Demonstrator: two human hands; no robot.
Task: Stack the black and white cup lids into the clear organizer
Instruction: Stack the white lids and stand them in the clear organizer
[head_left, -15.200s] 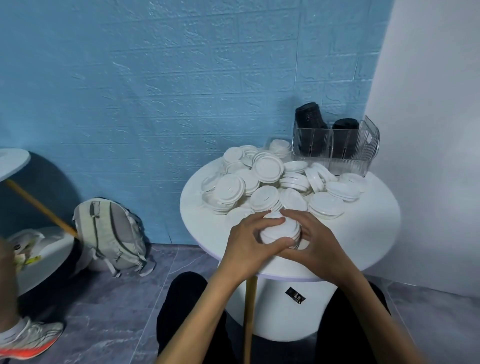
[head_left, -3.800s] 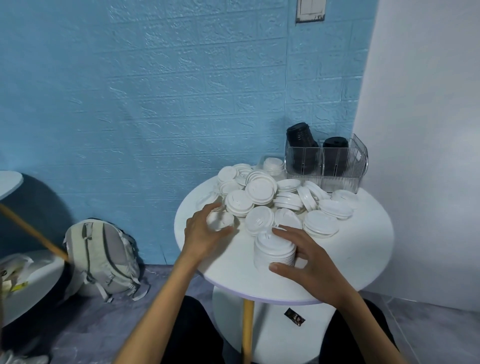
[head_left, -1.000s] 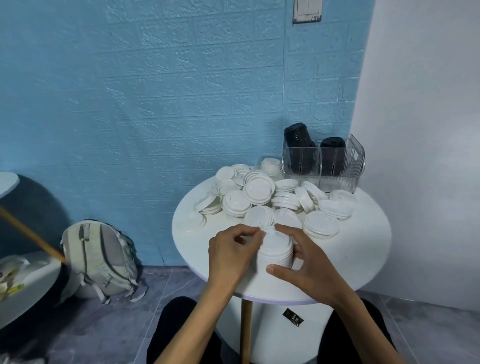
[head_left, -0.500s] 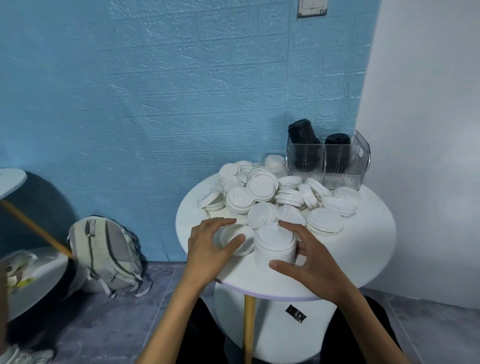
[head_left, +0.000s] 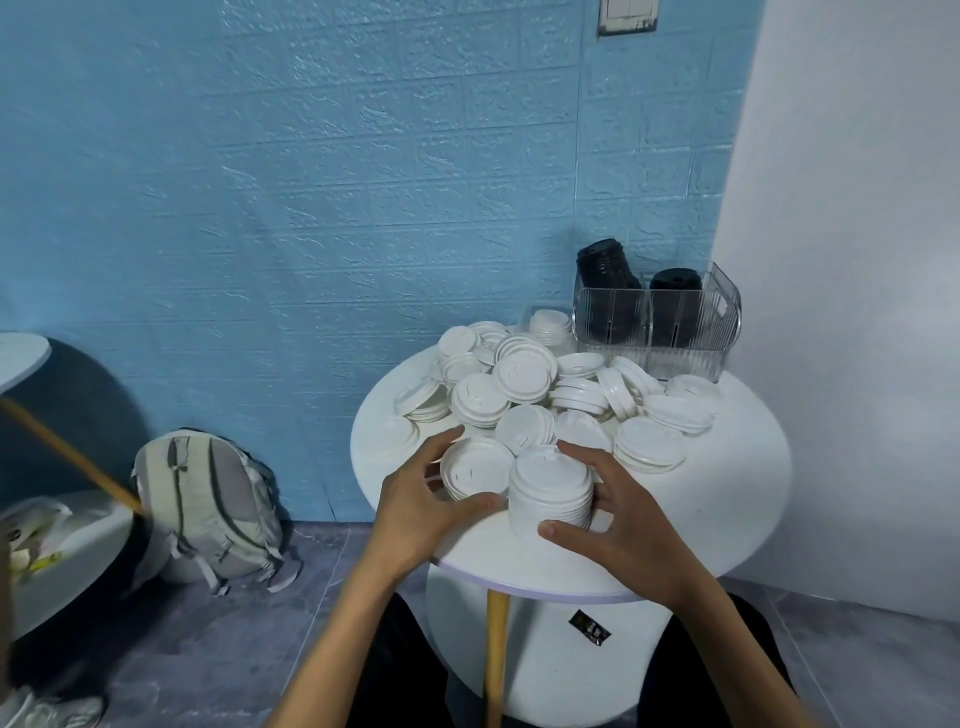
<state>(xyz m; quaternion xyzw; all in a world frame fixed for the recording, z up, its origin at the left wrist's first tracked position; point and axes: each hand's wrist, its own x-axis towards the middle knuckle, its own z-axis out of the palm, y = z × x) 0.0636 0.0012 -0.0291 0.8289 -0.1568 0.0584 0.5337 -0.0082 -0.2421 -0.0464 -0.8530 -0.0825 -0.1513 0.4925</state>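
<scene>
A tall stack of white lids (head_left: 550, 493) stands near the front of the round white table (head_left: 727, 499). My right hand (head_left: 618, 509) grips this stack from the right, thumb in front. My left hand (head_left: 421, 499) holds a small pile of white lids (head_left: 475, 467) right beside the stack, fingers behind and thumb in front. Several loose white lids (head_left: 524, 369) lie heaped across the table's back. The clear organizer (head_left: 660, 327) at the back right holds two stacks of black lids (head_left: 605, 260).
The blue brick-pattern wall runs behind the table and a white wall stands close on the right. A grey backpack (head_left: 208, 504) leans on the floor at the left. Another white table (head_left: 31, 551) with a wooden leg is at the far left.
My left hand has drawn the small pile of lids closer to the tall stack and curled round it. My right hand stays on the stack.
</scene>
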